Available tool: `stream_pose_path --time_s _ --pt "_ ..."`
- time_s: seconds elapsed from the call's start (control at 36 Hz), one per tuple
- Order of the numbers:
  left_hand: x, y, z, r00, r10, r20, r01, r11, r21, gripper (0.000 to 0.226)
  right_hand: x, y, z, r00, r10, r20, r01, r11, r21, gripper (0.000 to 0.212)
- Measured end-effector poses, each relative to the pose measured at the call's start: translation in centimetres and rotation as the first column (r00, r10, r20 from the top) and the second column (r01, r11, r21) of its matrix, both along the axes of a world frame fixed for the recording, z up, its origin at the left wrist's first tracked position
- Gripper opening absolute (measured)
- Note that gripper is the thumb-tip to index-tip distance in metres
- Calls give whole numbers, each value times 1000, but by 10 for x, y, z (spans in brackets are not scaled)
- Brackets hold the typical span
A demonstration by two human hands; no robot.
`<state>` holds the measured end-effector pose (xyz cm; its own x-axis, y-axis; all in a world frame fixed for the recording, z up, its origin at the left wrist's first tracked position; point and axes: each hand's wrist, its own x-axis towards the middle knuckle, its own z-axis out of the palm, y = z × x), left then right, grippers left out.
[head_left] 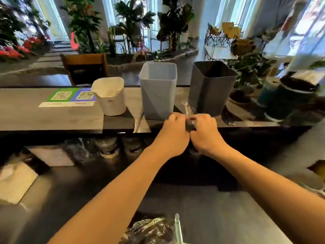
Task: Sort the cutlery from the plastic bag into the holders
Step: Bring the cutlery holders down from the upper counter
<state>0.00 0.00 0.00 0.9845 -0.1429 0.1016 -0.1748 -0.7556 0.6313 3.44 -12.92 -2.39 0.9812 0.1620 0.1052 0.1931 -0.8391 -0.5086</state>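
Three holders stand in a row on the raised counter: a white one (110,95), a light grey one (158,90) and a dark grey one (212,87). My left hand (173,131) and my right hand (204,132) meet just in front of the grey holders. Together they grip a small bundle of clear plastic cutlery (187,108), whose tips stick up between the two grey holders; something dark shows between my thumbs. The plastic bag (151,231) lies crumpled at the bottom edge, with a clear utensil (178,228) poking out of it.
A QR-code card (70,97) lies on the counter to the left. Dark cups (288,99) and potted plants stand at the right. A black fork (228,118) lies by the dark holder. Jars (107,147) sit under the counter; paper (14,182) lies at lower left.
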Motion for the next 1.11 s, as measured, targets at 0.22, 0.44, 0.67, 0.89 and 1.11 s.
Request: stream_pose_path --time_s 0.22,0.44,0.67,0.89,1.11 --pt "71 -44 -16 988 137 -68 -106 936 335 69 14 -18 -3 998 6 -55 -8 1000 -29 76" --pt "104 -59 -25 979 201 -22 -166 863 478 28 28 -36 13 957 -49 -285 135 947 290 67" --pt "112 -60 4 943 269 -199 -118 824 554 33 21 -40 21 942 18 -334 88 950 299 63" --pt "104 -46 0 951 307 -45 -238 813 532 21 16 -39 29 940 73 -333 45 942 333 52" --pt "84 -48 12 966 256 -30 -241 939 246 30 20 -33 34 933 2 -359 147 910 387 43"
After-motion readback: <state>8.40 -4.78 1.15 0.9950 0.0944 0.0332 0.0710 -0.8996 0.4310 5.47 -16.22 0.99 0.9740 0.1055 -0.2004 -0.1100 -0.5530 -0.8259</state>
